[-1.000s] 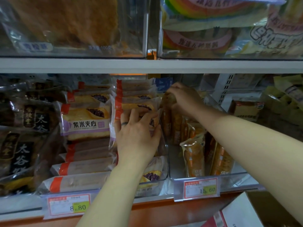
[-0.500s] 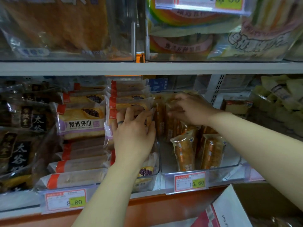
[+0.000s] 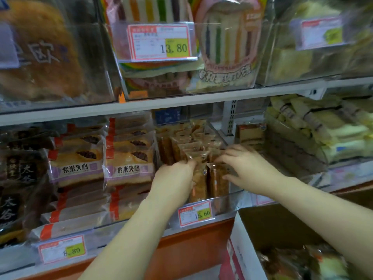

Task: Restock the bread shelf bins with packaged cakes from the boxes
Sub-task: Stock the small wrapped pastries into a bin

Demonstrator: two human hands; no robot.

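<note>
Head view: both forearms reach up and forward into the clear middle bin [image 3: 232,196] on the lower shelf [image 3: 141,105]. The left hand [image 3: 173,178], knuckles toward the camera, curls its fingers over the top of the upright packaged cakes [image 3: 201,179] at the bin's near end. The right hand [image 3: 249,168] grips the neighbouring pack, fingers fanned over its top, thumb on its front. An open box [image 3: 240,253] sits near right.

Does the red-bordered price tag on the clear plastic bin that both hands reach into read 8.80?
No, the red-bordered price tag on that clear plastic bin reads 15.60.
</note>
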